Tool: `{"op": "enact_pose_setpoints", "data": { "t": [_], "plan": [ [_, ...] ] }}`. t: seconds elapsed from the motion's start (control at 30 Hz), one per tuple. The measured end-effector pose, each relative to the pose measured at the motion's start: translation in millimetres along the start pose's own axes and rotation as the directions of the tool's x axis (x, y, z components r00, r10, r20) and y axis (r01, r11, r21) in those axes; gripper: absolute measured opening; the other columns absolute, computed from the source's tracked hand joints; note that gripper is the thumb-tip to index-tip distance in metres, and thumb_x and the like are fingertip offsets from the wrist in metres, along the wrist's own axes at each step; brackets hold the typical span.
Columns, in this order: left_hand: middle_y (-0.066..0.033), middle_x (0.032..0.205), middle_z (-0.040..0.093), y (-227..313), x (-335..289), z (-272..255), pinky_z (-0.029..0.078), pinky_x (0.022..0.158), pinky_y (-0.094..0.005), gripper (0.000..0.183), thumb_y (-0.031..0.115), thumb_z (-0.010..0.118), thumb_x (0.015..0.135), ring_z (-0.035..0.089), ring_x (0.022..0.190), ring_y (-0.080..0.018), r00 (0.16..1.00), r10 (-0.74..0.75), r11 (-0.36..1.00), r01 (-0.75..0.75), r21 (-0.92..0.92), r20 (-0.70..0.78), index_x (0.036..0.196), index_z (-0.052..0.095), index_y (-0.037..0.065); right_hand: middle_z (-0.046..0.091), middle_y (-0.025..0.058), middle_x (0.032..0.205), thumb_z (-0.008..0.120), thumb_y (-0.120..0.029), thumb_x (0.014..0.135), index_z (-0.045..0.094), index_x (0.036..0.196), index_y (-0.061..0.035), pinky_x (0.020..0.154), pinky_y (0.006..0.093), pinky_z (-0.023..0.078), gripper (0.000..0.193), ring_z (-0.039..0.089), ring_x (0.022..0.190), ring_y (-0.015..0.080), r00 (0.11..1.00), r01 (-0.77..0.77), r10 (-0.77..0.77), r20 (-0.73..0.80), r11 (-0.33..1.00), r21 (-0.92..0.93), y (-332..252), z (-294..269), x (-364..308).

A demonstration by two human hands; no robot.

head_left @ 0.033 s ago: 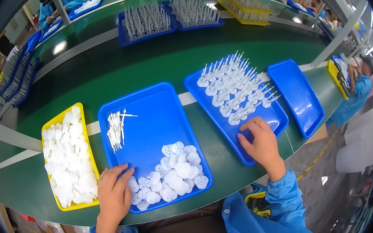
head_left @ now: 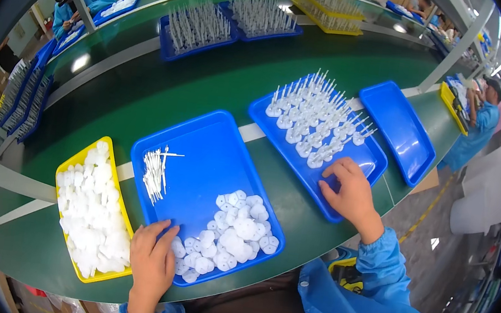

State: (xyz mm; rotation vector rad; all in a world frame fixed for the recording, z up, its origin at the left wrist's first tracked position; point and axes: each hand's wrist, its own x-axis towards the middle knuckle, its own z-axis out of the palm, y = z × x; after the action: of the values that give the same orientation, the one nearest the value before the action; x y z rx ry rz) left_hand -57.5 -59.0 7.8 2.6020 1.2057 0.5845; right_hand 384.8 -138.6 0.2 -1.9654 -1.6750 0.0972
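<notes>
My left hand (head_left: 154,261) rests at the near-left edge of a wide blue tray (head_left: 198,157), its fingers loosely apart and holding nothing. Beside its fingertips, white translucent scalloped discs (head_left: 235,236) lie heaped in the tray's near part. A bunch of thin white sticks (head_left: 154,175) lies toward the far left of that tray. Over the near end of a second blue tray (head_left: 325,193) hovers my right hand (head_left: 350,191), fingers bent, thumb apart, nothing visible in it. Standing in rows on this tray are clear-based pieces with upright stems (head_left: 313,121).
On the left a yellow tray (head_left: 102,277) holds piled white pieces (head_left: 92,216). A bare blue tray (head_left: 398,133) lies to the right. Farther back stand blue trays of upright stems (head_left: 197,30) and stacked yellow trays (head_left: 327,24). A metal post (head_left: 457,47) rises at the right; people work beyond.
</notes>
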Motion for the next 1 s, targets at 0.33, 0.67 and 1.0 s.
{"op": "enact_pose_setpoints", "data": {
  "t": [0.33,0.67,1.0],
  "plan": [
    [-0.0142,0.138,0.069,-2.5,-4.3,-4.9,0.047,0.119,-0.0597,0.037,0.005,0.07,0.091,0.065,0.13,-0.0371,0.999,-0.05,0.996,0.05,0.079,-0.011,0.127,0.076,0.007,0.073,0.0099,0.108,0.082,-0.017,0.088,0.076,0.098,-0.01,0.083,0.0429,0.06,0.013,0.073,0.098,0.0327,0.974,-0.219,0.223,0.033,0.971,-0.101,-7.7,-8.8,5.0],
    [-0.0108,0.135,0.071,-0.7,4.2,-3.8,0.044,0.12,-0.0595,0.031,0.009,0.073,0.092,0.065,0.129,-0.034,0.999,-0.044,0.998,0.044,0.049,0.002,0.123,0.078,0.009,0.074,0.008,0.108,0.081,-0.017,0.091,0.077,0.099,-0.0103,0.08,0.0408,0.061,0.012,0.075,0.093,0.0291,0.982,-0.189,0.185,-0.04,0.97,-0.156,14.1,-9.0,26.0],
    [-0.0113,0.133,0.074,-1.2,2.9,-6.2,0.042,0.121,-0.0595,0.031,0.008,0.072,0.093,0.067,0.128,-0.0347,0.998,-0.065,0.998,0.065,0.004,0.004,0.124,0.079,0.009,0.07,0.011,0.088,0.082,-0.013,0.093,0.075,0.091,-0.0048,0.061,0.0372,0.053,0.011,0.068,0.067,0.0258,0.997,-0.078,0.078,-0.015,0.997,0.001,-16.9,1.0,3.1]
  ]
}}
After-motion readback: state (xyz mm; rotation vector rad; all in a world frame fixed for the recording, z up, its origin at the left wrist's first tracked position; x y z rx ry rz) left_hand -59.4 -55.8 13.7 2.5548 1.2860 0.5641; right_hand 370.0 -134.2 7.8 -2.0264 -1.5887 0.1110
